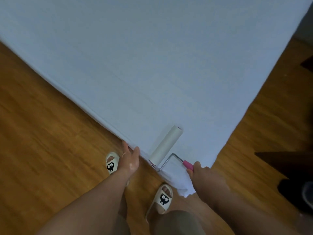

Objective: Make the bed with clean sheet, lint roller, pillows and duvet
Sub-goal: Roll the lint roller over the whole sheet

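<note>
- Now, at the far left, the brown wood-plank floor [42, 124] is showing beside the bed. The person is standing on it in cream rubber slippers [111, 162] printed with a black cartoon cat, toes close to the bed's near corner. Standing square there is giving a steady base for a long stroke.
- Next, the left hand [130, 158] is resting against the hanging edge of the pale blue fabric sheet [152, 65]. Its fingers [125, 146] are lying fairly straight and released, gripping nothing that I can see. Pressing there is, I judge, what is pulling the cloth taut, so the hand should be bearing down firmly while the roller is travelling.
- The sheet is lying spread and nearly smooth over the whole bed, with a bunched corner hanging loose below the near corner. Pillows and duvet are not showing.
- Further right, the white-drummed lint roller [166, 145], with its bent wire arm and pink plastic handle, is lying drum-down on the sheet, just inside the near edge and close to the corner. The drum is needing even contact along its full length, so the handle should be riding low.
- At the right, the right hand [203, 173] is clenching its fingers [197, 165] round the pink handle. Pushing away in straight, overlapping lanes is probably working best here, with light pressure so the sticky paper is not dragging the cloth into ridges.
- Starting each lane from the pinned edge is likely making rucks less of a risk.
</note>
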A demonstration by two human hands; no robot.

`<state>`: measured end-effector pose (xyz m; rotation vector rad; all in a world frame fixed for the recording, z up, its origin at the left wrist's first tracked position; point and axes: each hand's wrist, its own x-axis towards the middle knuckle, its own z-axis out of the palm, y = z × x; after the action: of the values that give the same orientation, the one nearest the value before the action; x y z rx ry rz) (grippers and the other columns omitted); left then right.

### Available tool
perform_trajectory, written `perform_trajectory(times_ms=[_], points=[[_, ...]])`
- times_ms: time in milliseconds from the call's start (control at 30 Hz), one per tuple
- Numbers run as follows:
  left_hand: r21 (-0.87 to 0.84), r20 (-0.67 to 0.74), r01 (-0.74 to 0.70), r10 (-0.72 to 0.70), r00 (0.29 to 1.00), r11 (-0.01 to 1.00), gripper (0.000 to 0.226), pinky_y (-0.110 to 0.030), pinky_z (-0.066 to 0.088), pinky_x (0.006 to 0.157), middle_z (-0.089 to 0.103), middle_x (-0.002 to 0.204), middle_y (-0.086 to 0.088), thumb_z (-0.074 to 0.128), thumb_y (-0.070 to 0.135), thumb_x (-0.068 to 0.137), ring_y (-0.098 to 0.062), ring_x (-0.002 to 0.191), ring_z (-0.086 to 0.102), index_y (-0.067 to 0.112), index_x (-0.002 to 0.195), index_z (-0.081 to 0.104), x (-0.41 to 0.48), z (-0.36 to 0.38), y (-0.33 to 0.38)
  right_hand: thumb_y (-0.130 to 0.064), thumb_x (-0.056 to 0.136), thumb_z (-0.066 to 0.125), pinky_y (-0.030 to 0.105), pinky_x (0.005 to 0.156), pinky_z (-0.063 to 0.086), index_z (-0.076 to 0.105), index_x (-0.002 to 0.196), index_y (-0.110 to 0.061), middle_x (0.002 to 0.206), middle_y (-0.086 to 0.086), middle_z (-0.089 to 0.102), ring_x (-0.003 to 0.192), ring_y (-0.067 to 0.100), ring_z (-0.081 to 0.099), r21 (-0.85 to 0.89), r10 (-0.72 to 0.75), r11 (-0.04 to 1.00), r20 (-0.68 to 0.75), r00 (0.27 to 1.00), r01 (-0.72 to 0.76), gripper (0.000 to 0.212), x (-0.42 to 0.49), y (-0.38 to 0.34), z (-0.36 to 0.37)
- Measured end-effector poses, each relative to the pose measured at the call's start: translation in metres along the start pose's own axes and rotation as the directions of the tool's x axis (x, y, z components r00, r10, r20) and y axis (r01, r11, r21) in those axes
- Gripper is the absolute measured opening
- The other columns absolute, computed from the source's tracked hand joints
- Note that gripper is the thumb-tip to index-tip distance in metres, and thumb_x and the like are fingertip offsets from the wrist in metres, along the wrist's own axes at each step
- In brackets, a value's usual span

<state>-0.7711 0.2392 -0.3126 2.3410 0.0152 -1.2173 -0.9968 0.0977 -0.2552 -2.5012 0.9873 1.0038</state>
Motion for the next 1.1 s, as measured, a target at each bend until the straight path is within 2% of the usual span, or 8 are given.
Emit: perform_trajectory(times_ms=[100, 267, 467, 533, 633, 733, 900, 1100], points=[[0.047, -0.021, 0.027, -0.026, 0.999, 0.999, 0.080, -0.042, 0.035, 0.107, 0.035, 0.155, -0.021, 0.039, 0.047, 0.102, -0.040, 0.135, 0.040, 0.026, 0.157, -0.015, -0.015, 0.018, 0.007, -0.051, 0.103, 0.033, 0.029, 0.067, 0.054, 0.045, 0.110, -0.028, 0.086, -0.008, 0.056, 0.070, 0.010, 0.057, 0.102, 0.066, 0.993, -0.025, 0.997, -0.064, 0.027, -0.026, 0.032, 0.016], [0.135, -0.017, 0.067, -0.065, 0.998, 0.989, 0.088, -0.044, 0.036, 0.107, 0.038, 0.152, -0.023, 0.043, 0.050, 0.100, -0.040, 0.136, 0.039, 0.018, 0.156, -0.017, -0.030, 0.052, 0.009, -0.059, 0.103, 0.022, 0.032, 0.062, 0.042, 0.043, 0.106, -0.033, 0.081, -0.008, 0.056, 0.071, 0.013, 0.057, 0.189, 0.177, 0.966, 0.012, 0.984, -0.176, 0.034, -0.059, 0.062, 0.038], [0.289, 0.000, 0.061, -0.063, 0.998, 0.955, 0.086, -0.037, 0.041, 0.083, 0.053, 0.136, -0.022, 0.044, 0.046, 0.099, -0.037, 0.105, 0.053, 0.011, 0.157, -0.010, -0.057, 0.074, 0.015, -0.052, 0.104, 0.021, 0.035, 0.078, 0.049, 0.051, 0.127, -0.033, 0.115, -0.006, 0.064, 0.103, 0.016, 0.065, 0.145, 0.248, 0.954, 0.101, 0.963, -0.261, 0.042, -0.095, 0.101, 0.070], [0.308, 0.024, 0.030, -0.039, 0.999, 0.951, 0.084, -0.035, 0.038, 0.084, 0.050, 0.141, -0.022, 0.042, 0.045, 0.100, -0.039, 0.117, 0.053, 0.013, 0.157, -0.010, -0.065, 0.073, 0.019, -0.042, 0.105, 0.025, 0.035, 0.077, 0.051, 0.046, 0.139, -0.036, 0.121, -0.006, 0.062, 0.104, 0.015, 0.063, 0.112, 0.264, 0.952, 0.181, 0.947, -0.286, 0.041, -0.116, 0.118, 0.081], [0.271, 0.097, -0.048, 0.023, 0.995, 0.961, 0.077, -0.039, 0.039, 0.099, 0.039, 0.154, -0.015, 0.042, 0.045, 0.101, -0.036, 0.134, 0.044, 0.018, 0.159, -0.002, -0.076, 0.061, 0.024, -0.051, 0.104, 0.023, 0.027, 0.070, 0.048, 0.051, 0.133, -0.037, 0.104, -0.010, 0.062, 0.084, 0.006, 0.057, 0.242, 0.377, 0.873, 0.215, 0.901, -0.424, 0.042, -0.149, 0.123, 0.079], [0.226, 0.193, -0.131, 0.088, 0.977, 0.965, 0.072, -0.041, 0.036, 0.110, 0.036, 0.157, -0.007, 0.046, 0.049, 0.099, -0.031, 0.138, 0.041, 0.021, 0.158, 0.014, -0.097, 0.036, 0.034, -0.056, 0.103, 0.023, 0.027, 0.075, 0.055, 0.057, 0.114, -0.031, 0.087, -0.012, 0.059, 0.074, 0.002, 0.057, 0.344, 0.420, 0.808, 0.232, 0.877, -0.478, 0.044, -0.169, 0.101, 0.058], [0.221, 0.244, -0.238, 0.183, 0.952, 0.946, 0.064, -0.041, 0.038, 0.111, 0.045, 0.150, -0.005, 0.047, 0.051, 0.099, -0.028, 0.134, 0.046, 0.021, 0.153, 0.030, -0.137, -0.038, 0.035, -0.054, 0.104, 0.022, 0.031, 0.070, 0.055, 0.052, 0.098, -0.030, 0.075, -0.007, 0.059, 0.066, 0.006, 0.059, 0.448, 0.348, 0.816, 0.123, 0.929, -0.365, 0.039, -0.173, 0.035, 0.000], [0.209, 0.193, -0.240, 0.201, 0.960, 0.948, 0.055, -0.035, 0.045, 0.098, 0.051, 0.141, -0.001, 0.042, 0.052, 0.101, -0.025, 0.119, 0.056, 0.025, 0.148, 0.037, -0.134, -0.162, 0.002, -0.052, 0.105, 0.025, 0.034, 0.070, 0.042, 0.052, 0.089, -0.019, 0.086, -0.001, 0.063, 0.077, 0.020, 0.057, 0.527, 0.197, 0.814, 0.146, 0.969, -0.245, 0.045, -0.135, -0.074, -0.076]])
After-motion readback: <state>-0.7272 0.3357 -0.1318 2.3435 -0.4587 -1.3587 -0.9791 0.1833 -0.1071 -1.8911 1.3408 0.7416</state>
